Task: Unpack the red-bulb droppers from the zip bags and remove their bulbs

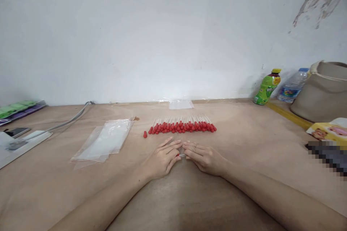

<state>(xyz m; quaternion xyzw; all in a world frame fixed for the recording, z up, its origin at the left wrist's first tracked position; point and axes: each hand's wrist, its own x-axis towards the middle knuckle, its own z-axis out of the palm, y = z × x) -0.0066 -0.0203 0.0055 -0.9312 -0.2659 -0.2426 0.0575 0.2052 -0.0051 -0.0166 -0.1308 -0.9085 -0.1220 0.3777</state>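
Close together at the table's near middle, my left hand (164,157) and my right hand (206,157) both pinch one small thin red-headed stick (182,155). Its red end is at my left fingertips, and its pale, clear-looking stem runs into my right fingers. Much of it is hidden by the fingers. Just beyond the hands lies a row of similar red-headed sticks (180,127), heads toward me and thin pale stems pointing at the wall. One loose red head (145,134) sits slightly apart at the row's left end.
Clear plastic bags (108,140) are stacked at left; another small bag (181,104) lies by the wall. A cable (67,121) crosses the far left. A green bottle (267,88), a water bottle (292,86), a grey-brown bucket (321,95) and a yellow packet (329,131) stand right.
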